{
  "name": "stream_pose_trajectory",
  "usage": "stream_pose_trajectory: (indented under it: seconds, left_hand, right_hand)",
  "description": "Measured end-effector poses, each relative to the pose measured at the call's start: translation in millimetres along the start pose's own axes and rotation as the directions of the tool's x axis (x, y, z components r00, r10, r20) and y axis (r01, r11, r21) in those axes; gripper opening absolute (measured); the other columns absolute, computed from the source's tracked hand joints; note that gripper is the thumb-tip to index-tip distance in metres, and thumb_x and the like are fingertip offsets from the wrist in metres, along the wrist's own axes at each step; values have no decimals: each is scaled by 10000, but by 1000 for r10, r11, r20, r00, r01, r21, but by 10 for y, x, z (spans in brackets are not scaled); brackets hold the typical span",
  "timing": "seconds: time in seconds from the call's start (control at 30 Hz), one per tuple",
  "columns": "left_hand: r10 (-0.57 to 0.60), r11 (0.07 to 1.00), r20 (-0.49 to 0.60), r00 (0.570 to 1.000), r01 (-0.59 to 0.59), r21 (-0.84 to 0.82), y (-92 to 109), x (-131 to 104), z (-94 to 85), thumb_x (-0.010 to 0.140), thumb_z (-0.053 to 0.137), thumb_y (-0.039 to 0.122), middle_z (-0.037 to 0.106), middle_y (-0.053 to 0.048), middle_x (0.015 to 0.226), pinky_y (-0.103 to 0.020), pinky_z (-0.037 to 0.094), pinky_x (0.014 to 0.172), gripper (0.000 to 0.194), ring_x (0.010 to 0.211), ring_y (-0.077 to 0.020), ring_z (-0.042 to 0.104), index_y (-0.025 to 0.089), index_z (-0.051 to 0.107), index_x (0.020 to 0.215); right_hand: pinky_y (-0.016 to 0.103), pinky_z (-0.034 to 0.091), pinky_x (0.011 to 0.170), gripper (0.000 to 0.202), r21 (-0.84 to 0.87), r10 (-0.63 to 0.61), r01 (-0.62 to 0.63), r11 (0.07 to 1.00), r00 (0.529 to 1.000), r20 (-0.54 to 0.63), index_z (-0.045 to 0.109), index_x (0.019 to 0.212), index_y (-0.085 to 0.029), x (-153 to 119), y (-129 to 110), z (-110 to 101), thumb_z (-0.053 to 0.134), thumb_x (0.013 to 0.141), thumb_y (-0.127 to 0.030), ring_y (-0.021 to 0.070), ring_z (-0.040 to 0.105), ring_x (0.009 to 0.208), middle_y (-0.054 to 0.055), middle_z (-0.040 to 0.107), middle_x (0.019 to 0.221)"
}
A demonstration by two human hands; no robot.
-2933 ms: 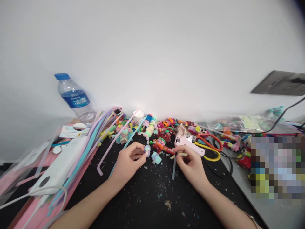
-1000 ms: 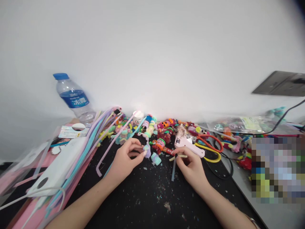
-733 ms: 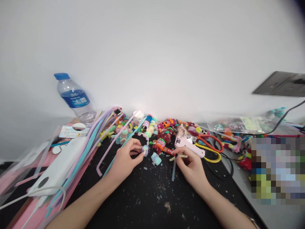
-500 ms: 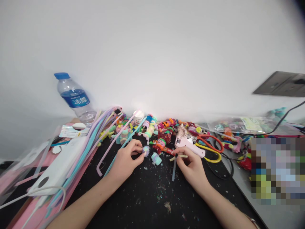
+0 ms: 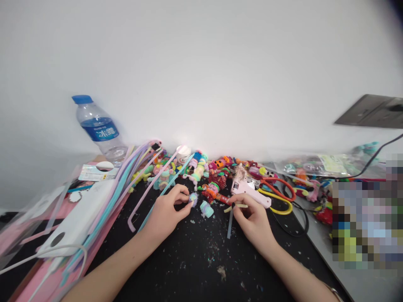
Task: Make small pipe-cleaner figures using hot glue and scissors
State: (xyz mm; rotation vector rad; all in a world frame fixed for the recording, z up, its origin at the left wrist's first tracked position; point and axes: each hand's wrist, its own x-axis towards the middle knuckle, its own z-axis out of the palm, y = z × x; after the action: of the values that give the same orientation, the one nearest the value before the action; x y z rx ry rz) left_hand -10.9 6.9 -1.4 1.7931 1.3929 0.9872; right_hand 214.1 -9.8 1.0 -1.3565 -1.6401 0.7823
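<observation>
My left hand (image 5: 168, 209) pinches a small lavender coil of fuzzy pipe cleaner (image 5: 193, 199) between thumb and fingertips. A second coil, turquoise and lavender (image 5: 207, 209), lies on the black work surface just right of it. My right hand (image 5: 252, 216) is closed on a short pale yellow pipe cleaner (image 5: 241, 206). Below those fingers a translucent bluish stick (image 5: 230, 226) points toward me. Right behind the right hand lies a pink glue gun (image 5: 247, 189). A red and orange pipe-cleaner figure (image 5: 212, 191) sits between the hands, farther back.
Pastel pipe cleaners (image 5: 118, 197) lie in a bundle at left, near a tilted water bottle (image 5: 100, 128). Scissors with red and yellow handles (image 5: 283, 197) are at right. Several fuzzy figures (image 5: 163, 175) line the wall. A wall socket (image 5: 367, 110) has a black cable (image 5: 376, 157) near it.
</observation>
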Motion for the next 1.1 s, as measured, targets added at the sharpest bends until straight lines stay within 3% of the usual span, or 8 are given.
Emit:
stream_pose_trajectory:
  seconds: [0.77, 1.1]
  left_hand:
    - [65, 998, 9, 998, -65, -5, -27, -35, 49, 775, 532, 187, 648, -7, 825, -288, 536, 788, 115, 818, -160, 656, 208, 505, 885]
    - [120, 988, 55, 991, -124, 93, -6, -26, 29, 801, 499, 179, 669, 2, 861, -281, 510, 780, 124, 826, -161, 640, 228, 550, 903]
  right_hand:
    - [208, 312, 457, 113, -10, -5, 5, 1000, 1000, 5, 567, 823, -166, -1, -6, -4, 465, 773, -164, 115, 417, 519, -16, 488, 629]
    - [210, 327, 465, 114, -14, -2, 2, 1000, 1000, 5, 565, 826, -168, -3, 0, -3, 463, 776, -162, 117, 448, 538, -4, 519, 664]
